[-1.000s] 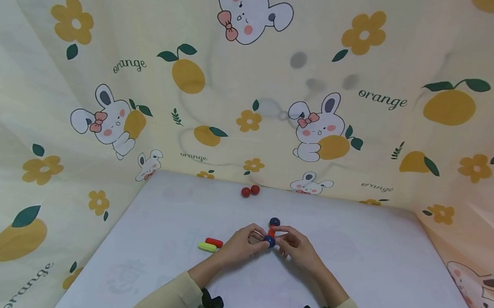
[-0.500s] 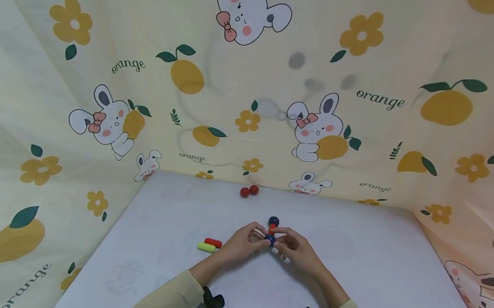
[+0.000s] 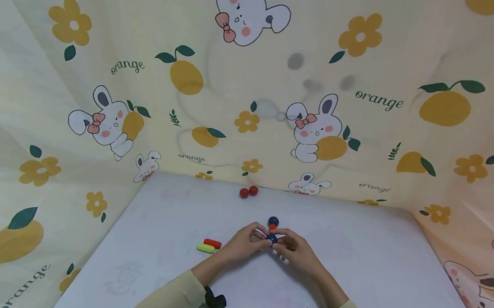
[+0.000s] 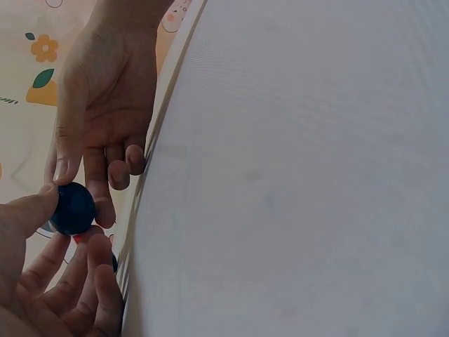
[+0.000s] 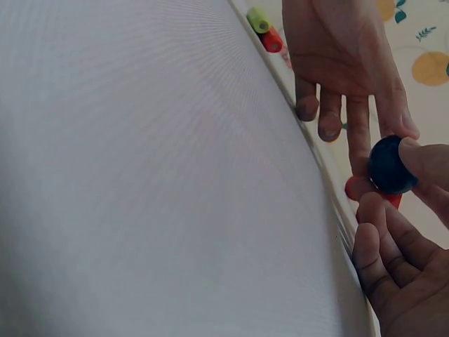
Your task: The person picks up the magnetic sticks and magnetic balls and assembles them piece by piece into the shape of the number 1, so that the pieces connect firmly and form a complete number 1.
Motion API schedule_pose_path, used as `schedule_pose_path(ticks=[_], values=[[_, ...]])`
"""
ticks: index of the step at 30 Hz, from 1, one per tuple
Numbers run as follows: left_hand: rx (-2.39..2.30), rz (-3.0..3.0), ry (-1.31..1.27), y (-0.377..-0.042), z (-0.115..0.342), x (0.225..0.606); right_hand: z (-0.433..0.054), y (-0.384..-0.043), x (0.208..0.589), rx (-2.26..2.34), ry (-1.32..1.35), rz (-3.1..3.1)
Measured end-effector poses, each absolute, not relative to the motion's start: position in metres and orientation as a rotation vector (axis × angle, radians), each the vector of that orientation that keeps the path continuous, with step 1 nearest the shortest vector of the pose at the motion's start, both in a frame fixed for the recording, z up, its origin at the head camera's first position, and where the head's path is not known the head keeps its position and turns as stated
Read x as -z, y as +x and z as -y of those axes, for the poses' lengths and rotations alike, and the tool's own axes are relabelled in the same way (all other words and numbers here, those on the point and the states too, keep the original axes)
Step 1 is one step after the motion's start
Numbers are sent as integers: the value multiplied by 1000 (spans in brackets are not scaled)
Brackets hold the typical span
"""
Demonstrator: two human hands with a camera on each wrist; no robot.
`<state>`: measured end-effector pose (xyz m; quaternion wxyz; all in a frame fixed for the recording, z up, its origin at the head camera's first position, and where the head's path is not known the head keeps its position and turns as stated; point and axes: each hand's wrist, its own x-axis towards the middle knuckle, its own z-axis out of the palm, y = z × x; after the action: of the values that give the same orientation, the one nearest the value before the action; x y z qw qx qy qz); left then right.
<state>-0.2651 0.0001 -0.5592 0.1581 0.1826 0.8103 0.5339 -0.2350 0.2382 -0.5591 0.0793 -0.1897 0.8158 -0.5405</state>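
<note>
In the head view, my left hand [image 3: 243, 243] and right hand [image 3: 299, 253] meet over the middle of the table. Between them they pinch a dark blue ball [image 3: 271, 239] with thumbs and fingers, also plain in the left wrist view, where the same blue ball [image 4: 74, 209] shows large. A short red stick [image 3: 272, 227] runs from behind this ball to a second dark blue ball [image 3: 273, 221], farther from me. Fingers partly cover the red stick, so how it joins the near ball is hidden. In the right wrist view, a bit of red stick [image 5: 394, 200] peeks out below the ball.
Left of my left hand, a red stick [image 3: 212, 243] and a yellow-green stick [image 3: 205, 248] lie side by side on the white table [image 3: 167, 283]. Two red balls [image 3: 248, 192] rest near its back edge. A patterned cloth [image 3: 225, 94] hangs behind and at the sides.
The near blue ball has shifted slightly right and away from me, and less of the red stick shows between the two balls. Both hands keep their pinch; the view has drifted slightly.
</note>
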Motion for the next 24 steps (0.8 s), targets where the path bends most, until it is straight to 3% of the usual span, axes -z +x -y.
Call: schedule_pose_path(ticks=[24], values=[[-1455,-2412,494,-260,10,548,-237,-243,563,1625,-484,-2440]])
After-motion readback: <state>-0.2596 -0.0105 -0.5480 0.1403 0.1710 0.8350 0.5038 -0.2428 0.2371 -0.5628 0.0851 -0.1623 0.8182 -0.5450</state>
